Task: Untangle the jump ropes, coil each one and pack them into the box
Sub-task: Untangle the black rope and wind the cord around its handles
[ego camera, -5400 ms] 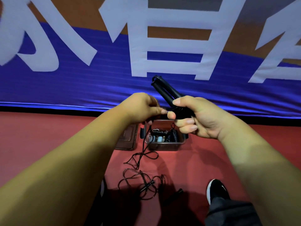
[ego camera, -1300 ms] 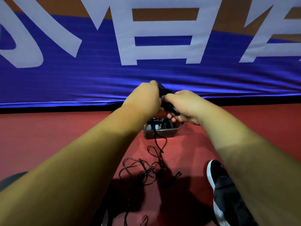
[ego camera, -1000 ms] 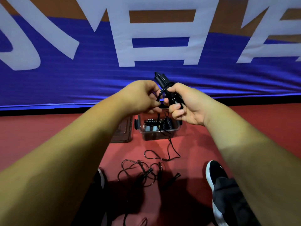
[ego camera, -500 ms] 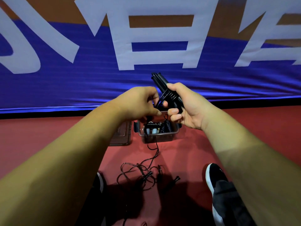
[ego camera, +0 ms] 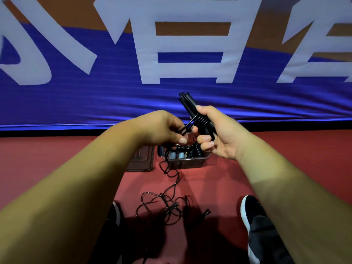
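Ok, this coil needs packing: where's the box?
Head view, centre: the box sits on the red floor, a brown lid just left of it, the tangled rope lying nearer the person.

Body, worn items:

- Left hand (ego camera: 162, 128) and right hand (ego camera: 219, 134): bare, with short plain nails.
- Left forearm (ego camera: 80, 187) and right forearm (ego camera: 285, 187): bare to the frame edge.
- Right shoe (ego camera: 249, 210), at 4 o'clock: black upper, white sole rim.
- Trouser leg (ego camera: 266, 242), at 5 o'clock: dark fabric covering the shoe's heel.
- Left shoe (ego camera: 115, 213), at 7 o'clock: dark with a white rim, mostly hidden.
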A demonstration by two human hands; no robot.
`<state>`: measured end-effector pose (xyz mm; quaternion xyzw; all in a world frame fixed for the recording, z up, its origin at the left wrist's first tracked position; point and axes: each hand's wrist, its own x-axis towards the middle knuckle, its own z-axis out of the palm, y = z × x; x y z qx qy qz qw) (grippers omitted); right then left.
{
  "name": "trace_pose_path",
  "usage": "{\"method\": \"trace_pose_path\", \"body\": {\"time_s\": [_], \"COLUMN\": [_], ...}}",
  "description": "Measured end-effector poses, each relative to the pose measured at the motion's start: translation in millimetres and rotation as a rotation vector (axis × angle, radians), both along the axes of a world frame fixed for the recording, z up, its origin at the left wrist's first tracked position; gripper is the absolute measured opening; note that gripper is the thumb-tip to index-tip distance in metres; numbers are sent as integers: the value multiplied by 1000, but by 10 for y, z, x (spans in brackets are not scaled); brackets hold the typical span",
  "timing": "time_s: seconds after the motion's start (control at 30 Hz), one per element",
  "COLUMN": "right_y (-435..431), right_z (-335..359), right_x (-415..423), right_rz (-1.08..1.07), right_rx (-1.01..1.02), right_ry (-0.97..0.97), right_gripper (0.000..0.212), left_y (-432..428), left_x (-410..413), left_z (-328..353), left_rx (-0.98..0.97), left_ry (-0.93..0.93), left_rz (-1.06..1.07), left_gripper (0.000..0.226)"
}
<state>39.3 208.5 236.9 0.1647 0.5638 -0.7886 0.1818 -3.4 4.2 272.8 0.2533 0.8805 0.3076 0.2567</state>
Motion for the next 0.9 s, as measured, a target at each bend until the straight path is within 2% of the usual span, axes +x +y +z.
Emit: {"method": "trace_pose_path", "body": {"time_s": [0.07, 0.27, 0.43, 0.57, 0.7, 0.8, 0.9], "right_y": [-3, -47, -108, -129, -131, -111, -127], "right_z": [-3, 12, 56, 54, 28, -25, -95], "right_x": [-4, -21, -19, -28, -56, -55, -33], "right_rz": [3, -22, -26, -8, -19, -8, 23], "right_rx": [-6, -2, 27, 137, 281, 398, 527], "right_ry": [-5, -16, 12, 85, 152, 168, 179], "right_gripper": [34, 30, 29, 21, 28, 35, 49], "left_y": [-45, -167, -229, -230, -252, -219, -143], "left_x": [0, -99, -99, -92, -106, -75, -33], "left_z": [-23, -50, -103, -125, -149, -121, -81], "left_rx": [31, -41, -7, -57, -102, -17, 190], "left_ry": [-102, -61, -174, -193, -190, -199, -352], "left_rz": [-16, -88, -79, -27, -30, -18, 65], "left_gripper": [3, 17, 16, 14, 15, 16, 30]}}
